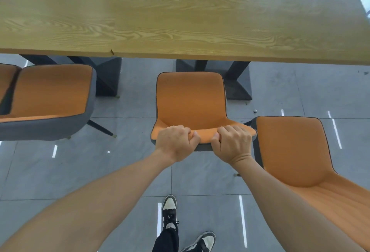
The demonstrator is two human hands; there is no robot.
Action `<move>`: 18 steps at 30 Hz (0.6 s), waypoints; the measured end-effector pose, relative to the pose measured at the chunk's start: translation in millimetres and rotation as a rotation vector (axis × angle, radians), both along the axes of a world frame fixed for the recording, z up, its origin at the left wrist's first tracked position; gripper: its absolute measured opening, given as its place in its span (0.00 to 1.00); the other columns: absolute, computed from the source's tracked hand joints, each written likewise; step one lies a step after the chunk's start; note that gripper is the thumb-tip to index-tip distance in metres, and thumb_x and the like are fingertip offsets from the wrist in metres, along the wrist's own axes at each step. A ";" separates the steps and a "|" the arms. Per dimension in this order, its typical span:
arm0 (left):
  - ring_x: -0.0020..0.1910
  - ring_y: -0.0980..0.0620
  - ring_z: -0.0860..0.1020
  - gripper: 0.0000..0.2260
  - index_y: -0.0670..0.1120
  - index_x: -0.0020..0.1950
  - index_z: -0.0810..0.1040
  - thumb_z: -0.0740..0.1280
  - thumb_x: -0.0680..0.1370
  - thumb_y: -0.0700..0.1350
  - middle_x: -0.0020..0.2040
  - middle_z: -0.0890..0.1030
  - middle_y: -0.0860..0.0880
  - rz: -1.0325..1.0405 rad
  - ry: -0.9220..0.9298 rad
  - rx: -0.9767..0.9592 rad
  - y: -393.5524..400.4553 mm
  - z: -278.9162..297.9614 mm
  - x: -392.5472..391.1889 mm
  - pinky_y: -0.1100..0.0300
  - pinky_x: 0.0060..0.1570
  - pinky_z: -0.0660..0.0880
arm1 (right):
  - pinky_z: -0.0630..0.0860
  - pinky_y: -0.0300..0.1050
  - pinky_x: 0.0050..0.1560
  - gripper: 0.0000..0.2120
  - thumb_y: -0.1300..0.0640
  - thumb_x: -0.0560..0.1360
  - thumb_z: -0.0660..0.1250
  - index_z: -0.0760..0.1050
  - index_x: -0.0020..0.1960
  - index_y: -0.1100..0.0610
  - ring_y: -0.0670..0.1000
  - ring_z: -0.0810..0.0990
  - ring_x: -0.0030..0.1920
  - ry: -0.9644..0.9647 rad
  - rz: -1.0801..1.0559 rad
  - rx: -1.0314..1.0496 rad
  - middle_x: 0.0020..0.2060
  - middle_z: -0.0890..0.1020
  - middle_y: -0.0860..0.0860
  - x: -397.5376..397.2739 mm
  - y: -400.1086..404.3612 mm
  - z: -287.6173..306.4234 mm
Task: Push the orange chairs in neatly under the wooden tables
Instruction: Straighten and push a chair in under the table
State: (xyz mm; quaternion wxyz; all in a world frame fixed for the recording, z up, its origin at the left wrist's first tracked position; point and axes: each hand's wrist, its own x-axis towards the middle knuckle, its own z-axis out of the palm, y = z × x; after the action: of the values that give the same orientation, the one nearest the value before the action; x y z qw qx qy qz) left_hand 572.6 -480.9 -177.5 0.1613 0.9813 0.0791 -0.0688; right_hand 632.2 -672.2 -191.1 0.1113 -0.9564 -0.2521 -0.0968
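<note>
An orange chair (191, 99) with a grey shell stands in the middle, its seat front a little short of the wooden table (180, 15) edge. My left hand (176, 141) grips the top of its backrest on the left side. My right hand (233, 143) grips the same top edge on the right side. A second orange chair (294, 151) stands close on the right, pulled further from the table and angled. A third orange chair (52, 93) is at the left, nearer the table.
Dark metal table legs (238, 83) stand just behind the middle chair and another pair (106, 75) by the left chair. The floor is grey tile (124, 161). My feet in black and white shoes (170, 211) are below the hands.
</note>
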 end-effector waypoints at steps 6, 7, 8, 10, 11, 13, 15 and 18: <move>0.28 0.53 0.74 0.26 0.49 0.33 0.78 0.48 0.78 0.60 0.28 0.76 0.52 -0.044 -0.020 0.018 10.4 -3.5 10.8 0.59 0.26 0.62 | 0.57 0.41 0.32 0.17 0.53 0.73 0.59 0.68 0.26 0.55 0.53 0.67 0.24 -0.026 -0.007 0.010 0.22 0.71 0.50 7.3 7.2 -0.2; 0.27 0.53 0.74 0.26 0.49 0.32 0.78 0.49 0.78 0.60 0.27 0.76 0.52 -0.050 -0.023 0.024 11.8 -4.7 10.2 0.60 0.25 0.62 | 0.57 0.41 0.32 0.17 0.53 0.73 0.59 0.68 0.26 0.55 0.53 0.67 0.24 -0.030 -0.008 0.014 0.22 0.71 0.50 6.9 8.1 -1.5; 0.27 0.53 0.74 0.26 0.49 0.32 0.78 0.49 0.78 0.59 0.27 0.76 0.52 -0.052 -0.025 0.027 12.0 -5.4 9.2 0.60 0.25 0.62 | 0.57 0.41 0.32 0.18 0.52 0.73 0.59 0.68 0.26 0.55 0.53 0.67 0.24 -0.031 -0.010 0.014 0.22 0.70 0.50 6.7 8.5 -2.5; 0.27 0.52 0.74 0.25 0.49 0.32 0.77 0.49 0.78 0.60 0.27 0.75 0.52 -0.055 -0.016 0.030 12.2 -5.1 9.7 0.60 0.26 0.62 | 0.59 0.41 0.31 0.18 0.52 0.73 0.58 0.68 0.26 0.55 0.53 0.67 0.24 -0.005 -0.023 0.001 0.22 0.70 0.50 6.8 9.4 -1.5; 0.28 0.51 0.74 0.26 0.48 0.32 0.77 0.49 0.77 0.60 0.27 0.76 0.52 -0.051 -0.001 0.028 12.1 -4.7 10.3 0.59 0.27 0.63 | 0.61 0.42 0.30 0.18 0.51 0.74 0.57 0.68 0.26 0.55 0.53 0.68 0.25 0.032 -0.034 -0.022 0.23 0.70 0.50 6.0 9.4 0.1; 0.31 0.49 0.76 0.25 0.48 0.34 0.78 0.48 0.77 0.60 0.29 0.77 0.51 -0.032 0.044 0.019 10.5 -1.9 7.6 0.58 0.30 0.66 | 0.65 0.44 0.31 0.19 0.49 0.74 0.55 0.70 0.28 0.55 0.54 0.72 0.28 0.135 -0.055 -0.101 0.25 0.72 0.49 2.0 10.3 8.0; 0.33 0.49 0.76 0.25 0.49 0.36 0.79 0.48 0.77 0.61 0.32 0.78 0.52 -0.024 0.088 0.011 7.7 2.9 5.0 0.56 0.34 0.69 | 0.67 0.46 0.37 0.20 0.46 0.76 0.51 0.73 0.33 0.55 0.54 0.75 0.35 0.259 -0.062 -0.185 0.30 0.76 0.49 -0.5 9.8 17.9; 0.37 0.48 0.77 0.24 0.49 0.39 0.79 0.49 0.79 0.59 0.37 0.79 0.51 -0.012 0.213 -0.028 4.1 12.3 5.5 0.55 0.37 0.70 | 0.69 0.48 0.57 0.20 0.44 0.80 0.51 0.79 0.48 0.52 0.53 0.77 0.51 0.445 -0.031 -0.127 0.47 0.82 0.49 -7.8 -2.2 37.8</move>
State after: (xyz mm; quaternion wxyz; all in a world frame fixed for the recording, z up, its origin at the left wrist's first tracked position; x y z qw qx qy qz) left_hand 578.1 -476.8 -165.2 0.1653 0.9666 0.0887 -0.1747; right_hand 624.4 -674.3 -153.4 0.1023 -0.9631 -0.2121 0.1306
